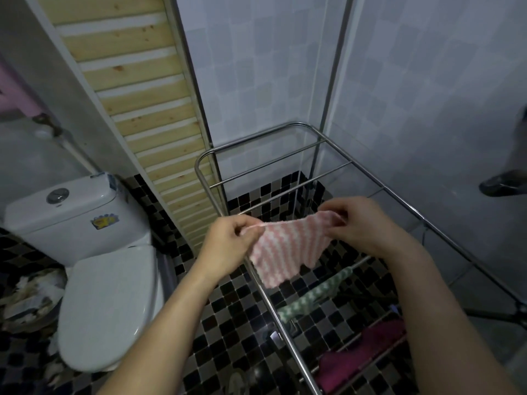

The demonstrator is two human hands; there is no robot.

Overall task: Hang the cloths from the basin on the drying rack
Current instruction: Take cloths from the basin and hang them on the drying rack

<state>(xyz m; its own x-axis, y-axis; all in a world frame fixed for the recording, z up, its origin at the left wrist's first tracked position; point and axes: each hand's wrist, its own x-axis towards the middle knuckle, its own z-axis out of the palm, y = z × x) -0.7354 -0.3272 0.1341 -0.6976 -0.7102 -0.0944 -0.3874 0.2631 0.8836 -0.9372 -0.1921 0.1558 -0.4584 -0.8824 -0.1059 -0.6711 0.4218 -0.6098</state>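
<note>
A pink and white striped cloth is stretched between both hands above the steel drying rack. My left hand pinches its left top corner, and my right hand pinches its right top corner. The cloth hangs down over the rack's left rail, near the middle bars. A green and white cloth lies over a nearer bar, and a dark magenta cloth over the nearest bars. The basin is not in view.
A white toilet with its cistern stands to the left. Beside it is a bin of waste paper. A slatted wooden panel leans behind the rack. Tiled walls close the right and back. Black and grey mosaic tiles cover the floor.
</note>
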